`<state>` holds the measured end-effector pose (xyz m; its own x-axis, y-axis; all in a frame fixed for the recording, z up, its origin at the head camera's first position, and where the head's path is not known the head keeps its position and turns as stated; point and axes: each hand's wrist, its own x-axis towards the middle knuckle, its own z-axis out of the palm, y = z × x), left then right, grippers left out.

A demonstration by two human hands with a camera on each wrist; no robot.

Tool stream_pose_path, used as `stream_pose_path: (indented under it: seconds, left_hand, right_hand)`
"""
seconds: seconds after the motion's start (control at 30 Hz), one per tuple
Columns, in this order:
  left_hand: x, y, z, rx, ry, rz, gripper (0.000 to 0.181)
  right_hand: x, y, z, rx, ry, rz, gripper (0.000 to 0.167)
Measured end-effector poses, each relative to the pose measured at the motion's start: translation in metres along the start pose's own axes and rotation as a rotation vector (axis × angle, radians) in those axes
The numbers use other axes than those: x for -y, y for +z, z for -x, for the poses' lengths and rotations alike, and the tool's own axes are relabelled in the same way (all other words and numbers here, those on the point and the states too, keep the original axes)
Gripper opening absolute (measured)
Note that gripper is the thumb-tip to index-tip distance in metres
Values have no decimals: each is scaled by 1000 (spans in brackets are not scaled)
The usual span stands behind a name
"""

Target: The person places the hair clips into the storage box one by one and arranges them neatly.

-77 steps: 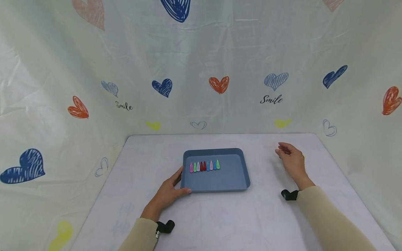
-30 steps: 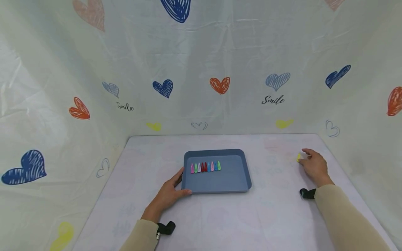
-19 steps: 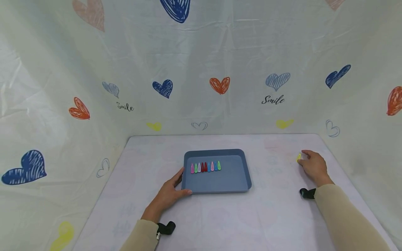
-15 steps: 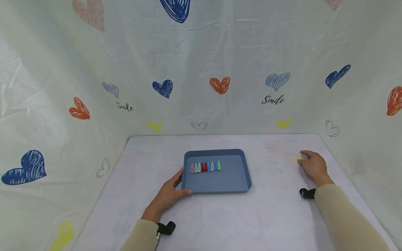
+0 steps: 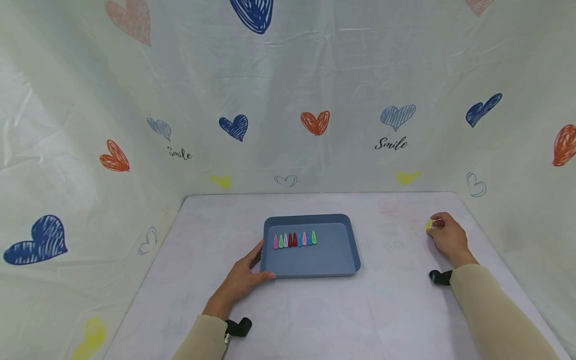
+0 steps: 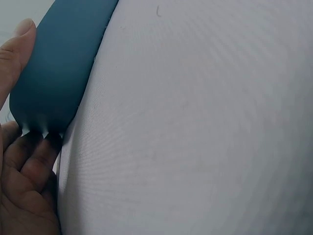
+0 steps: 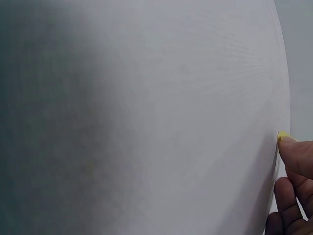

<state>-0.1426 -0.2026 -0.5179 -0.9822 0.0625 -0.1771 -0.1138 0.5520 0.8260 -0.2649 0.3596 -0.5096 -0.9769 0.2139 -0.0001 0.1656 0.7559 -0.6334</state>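
A blue-grey tray (image 5: 333, 255) lies on the table, with a row of several snap hair clips (image 5: 294, 240) in pink, green, white, red and blue inside it. My left hand (image 5: 240, 277) holds its near left corner. In the left wrist view, bent fingers (image 6: 36, 156) touch the tray's outer wall (image 6: 58, 73) and the thumb is on the other side. At the right of the table, my right hand (image 5: 450, 237) pinches a yellow hair clip (image 5: 428, 225) between thumb and forefinger. Only a yellow tip (image 7: 282, 135) shows beyond the thumb in the right wrist view.
The table (image 5: 360, 310) has a white cover and ends at a white curtain (image 5: 270, 75) printed with hearts, which also closes off both sides. A black wrist camera (image 5: 238, 326) sits on the left wrist, another black camera (image 5: 440, 277) on the right.
My right hand has moved right and towards me, to the yellow clip. Its forefinger has drawn in against the clip over the last second. The left hand stays at the tray.
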Motion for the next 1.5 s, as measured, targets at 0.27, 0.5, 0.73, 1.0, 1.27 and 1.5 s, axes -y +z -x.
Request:
stream_pose_path:
  seconds: [0.27,0.5,0.73,1.0,1.27,1.5]
  left_hand:
    - [1,1,1,0,5,2,106]
    - [1,1,1,0,1,3,106]
    - [-1,1,1,-1,1,1,107]
    - [-1,-1,1,2,7,3,107]
    - [0,0,0,2,13,12,107]
    - [1,0,-1,-1,4,12,106]
  right_hand:
    - [1,0,0,-13,-21,37,32]
    - [4,1,1,-29,-6,12,36]
    - [15,0,7,-63,-36,-61,31]
    - [37,6,10,-55,-49,-220,36]
    - [62,12,19,-48,-91,-326,33]
    - [82,19,27,1,-119,-373,32]
